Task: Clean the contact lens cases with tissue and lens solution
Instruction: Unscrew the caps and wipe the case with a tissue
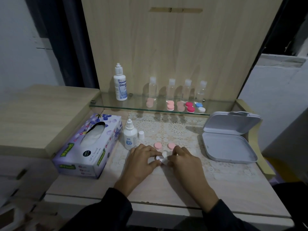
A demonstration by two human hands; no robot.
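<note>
My left hand (144,160) and my right hand (183,160) meet over the lace mat and together pinch a small white lens case (161,158); whether tissue is wrapped round it I cannot tell. Just behind the fingers lie two pink caps (157,145) (171,145). A small white solution bottle (130,136) stands uncapped to the left, its white cap (141,135) beside it. A purple tissue box (90,145) lies further left with tissue showing in its slot.
A glass shelf (116,106) at the back carries a taller solution bottle (120,84), several clear empty bottles (171,90) and several pink, red and blue-white lens cases (190,106). An open grey hinged box (230,139) sits at the right.
</note>
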